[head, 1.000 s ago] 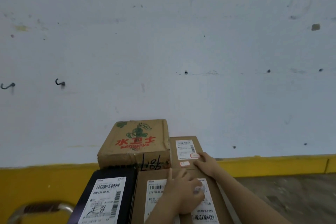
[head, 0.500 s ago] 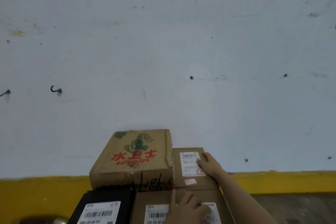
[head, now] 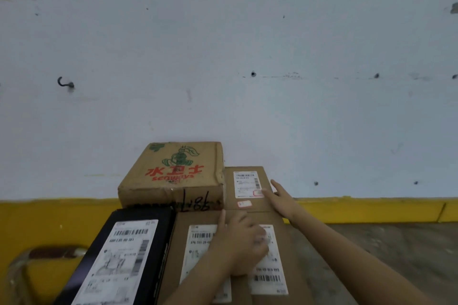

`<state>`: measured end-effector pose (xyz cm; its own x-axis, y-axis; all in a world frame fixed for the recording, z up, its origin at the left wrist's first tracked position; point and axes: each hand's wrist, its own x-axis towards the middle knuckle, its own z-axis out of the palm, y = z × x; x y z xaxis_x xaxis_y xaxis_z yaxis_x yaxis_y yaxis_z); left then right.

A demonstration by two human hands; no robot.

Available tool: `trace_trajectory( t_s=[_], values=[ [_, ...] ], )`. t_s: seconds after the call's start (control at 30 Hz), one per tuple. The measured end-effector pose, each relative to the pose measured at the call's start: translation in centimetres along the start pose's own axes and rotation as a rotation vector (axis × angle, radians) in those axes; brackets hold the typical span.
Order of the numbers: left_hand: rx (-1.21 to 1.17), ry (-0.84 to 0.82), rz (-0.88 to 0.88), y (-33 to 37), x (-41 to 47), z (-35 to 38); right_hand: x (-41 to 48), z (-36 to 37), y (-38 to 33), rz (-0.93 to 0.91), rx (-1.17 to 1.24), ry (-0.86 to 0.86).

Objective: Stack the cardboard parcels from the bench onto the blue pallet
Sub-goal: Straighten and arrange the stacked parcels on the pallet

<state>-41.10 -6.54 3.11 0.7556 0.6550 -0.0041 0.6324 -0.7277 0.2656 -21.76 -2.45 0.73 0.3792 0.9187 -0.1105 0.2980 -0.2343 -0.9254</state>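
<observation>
Several parcels stand packed together against a pale wall. A brown box with red and green print (head: 177,176) sits at the back left. To its right lies a lower small cardboard parcel (head: 247,189) with a white label. My right hand (head: 278,197) rests flat on that parcel's right side, fingers straight. In front lies a wider cardboard parcel (head: 198,220) carrying two white labels, and my left hand (head: 241,240) presses down on its top. A black parcel (head: 138,242) with a large label lies at the front left. The pallet is hidden beneath the boxes.
The pale wall (head: 247,57) has a yellow band (head: 371,208) along its base. A metal hook (head: 65,83) sticks out at the left. A curved metal handle (head: 37,255) shows at the lower left. Bare concrete floor (head: 396,255) lies to the right.
The view has tilted down again, so the boxes sit higher in frame than half a second ago. My right hand has shifted slightly right on the small parcel with fingers spread. The left hand stays on the front parcel.
</observation>
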Motion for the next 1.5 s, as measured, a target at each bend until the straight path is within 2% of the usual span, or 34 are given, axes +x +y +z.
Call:
trace_trajectory(
  t_s=[0.17,0.33,0.4,0.5,0.6,0.7,0.87,1.17,1.5],
  values=[
    [0.079,0.067,0.018,0.5,-0.9,-2.3,-4.2,-1.4,2.2,0.088,0.062,0.024],
    [0.137,0.362,0.026,-3.7,-4.9,-7.0,-5.8,-1.5,1.3,0.094,0.063,0.048],
    [0.072,0.463,-0.091,-6.8,-7.3,-8.5,-6.1,-1.3,0.9,0.093,0.048,0.043],
    [-0.23,0.555,-0.435,-11.1,-11.1,-9.5,-6.4,-1.0,0.6,0.104,0.007,0.026],
    [-0.648,0.42,-0.734,-14.1,-14.2,-8.7,-6.4,-0.6,0.4,0.114,-0.025,0.014],
    [-0.901,0.258,-0.868,-16.0,-15.3,-7.2,-6.3,0.0,0.5,0.107,-0.05,0.012],
    [-0.916,0.142,-0.815,-16.9,-14.1,-6.0,-6.3,0.4,0.1,0.104,-0.081,0.02],
    [-0.888,0.254,-0.72,-16.4,-12.7,-5.6,-6.2,1.4,-0.1,0.084,-0.127,0.1],
    [-0.847,0.261,-0.71,-16.2,-12.6,-5.7,-6.4,1.4,-0.6,0.121,-0.113,0.086]
  ],
)
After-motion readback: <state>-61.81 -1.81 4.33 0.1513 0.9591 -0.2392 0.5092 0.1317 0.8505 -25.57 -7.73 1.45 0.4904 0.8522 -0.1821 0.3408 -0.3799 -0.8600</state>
